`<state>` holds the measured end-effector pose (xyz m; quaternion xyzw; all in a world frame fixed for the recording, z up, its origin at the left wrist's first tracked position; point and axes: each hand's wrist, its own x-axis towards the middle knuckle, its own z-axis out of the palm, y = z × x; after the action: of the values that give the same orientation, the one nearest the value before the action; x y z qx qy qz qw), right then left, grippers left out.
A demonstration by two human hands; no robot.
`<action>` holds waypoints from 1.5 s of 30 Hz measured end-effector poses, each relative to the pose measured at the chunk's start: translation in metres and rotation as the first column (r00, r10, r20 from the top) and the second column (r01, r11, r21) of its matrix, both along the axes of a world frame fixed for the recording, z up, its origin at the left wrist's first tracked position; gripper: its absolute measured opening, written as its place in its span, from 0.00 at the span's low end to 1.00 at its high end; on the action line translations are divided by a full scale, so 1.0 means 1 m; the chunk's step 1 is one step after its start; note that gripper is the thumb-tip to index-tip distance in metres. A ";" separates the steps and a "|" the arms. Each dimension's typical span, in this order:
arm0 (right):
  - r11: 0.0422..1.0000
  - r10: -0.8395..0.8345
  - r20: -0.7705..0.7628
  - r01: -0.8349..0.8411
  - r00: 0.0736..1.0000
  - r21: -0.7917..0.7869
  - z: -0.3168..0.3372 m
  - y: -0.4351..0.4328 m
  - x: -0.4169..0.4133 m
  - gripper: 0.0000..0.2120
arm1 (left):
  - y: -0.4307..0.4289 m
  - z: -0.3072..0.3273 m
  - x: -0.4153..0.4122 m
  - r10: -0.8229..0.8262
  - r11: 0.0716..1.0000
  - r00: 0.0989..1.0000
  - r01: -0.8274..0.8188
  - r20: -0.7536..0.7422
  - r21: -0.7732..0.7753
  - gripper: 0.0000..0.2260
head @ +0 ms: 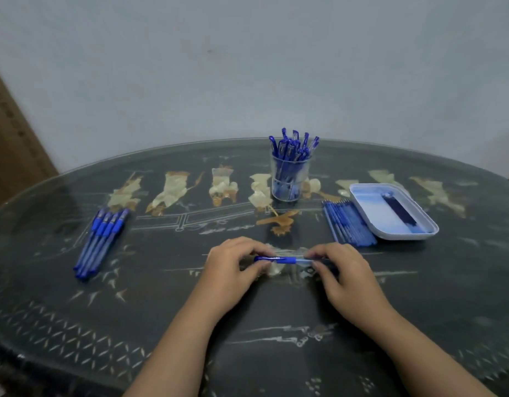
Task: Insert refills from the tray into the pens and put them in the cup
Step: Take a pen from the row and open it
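While a pen (279,259) is held level just above the worktop (161,310), both of its ends are taken between curled fingers. Its blue end is pinched by the left grip (233,269), and its clear barrel end is pinched by the right grip (345,272). Whether a refill sits inside cannot be told, since the frame is blurred there. Beyond the two grips, near the far edge, a clear cup (290,181) is seen upright, crowded with standing pens (293,146) that lean outward at the top. To the right of the cup, a pale tray (405,237) is set at an angle, and a dark blue strip (398,210) is seen lying in it; what it is cannot be made out. A bundle of blue refills (349,223) is laid on the worktop just beside the tray's left wall. Well apart at the left, a row of loose pens (101,242) is laid side by side, tips pointing away.
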<state>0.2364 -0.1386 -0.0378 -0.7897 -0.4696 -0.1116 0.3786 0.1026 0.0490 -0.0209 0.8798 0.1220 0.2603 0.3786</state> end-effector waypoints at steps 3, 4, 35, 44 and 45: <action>0.997 0.062 0.029 -0.060 0.998 -0.055 0.001 0.004 -0.002 0.12 | 0.000 0.001 0.001 0.004 1.000 1.000 -0.004 0.020 -0.021 0.10; 0.995 0.073 0.041 -0.069 0.997 -0.074 0.001 0.005 -0.002 0.13 | 0.000 0.002 0.001 0.002 1.000 1.000 -0.002 0.020 -0.020 0.11; 0.999 0.011 0.163 -0.016 0.987 0.029 0.005 0.003 -0.008 0.15 | -0.010 0.008 -0.002 0.145 0.988 0.985 -0.139 -0.099 0.060 0.11; 1.000 -0.002 0.168 -0.001 0.986 0.018 0.004 0.004 -0.008 0.13 | -0.010 0.008 -0.002 0.151 0.988 0.985 -0.147 -0.081 0.055 0.13; 1.000 0.000 0.158 0.000 0.988 0.001 0.004 0.005 -0.008 0.13 | -0.010 0.008 -0.002 0.149 0.988 0.986 -0.146 -0.070 0.054 0.13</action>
<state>0.2283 -0.1340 -0.0340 -0.7782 -0.4979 -0.1741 0.3409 0.1006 0.0391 -0.0126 0.8863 0.1944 0.2577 0.3321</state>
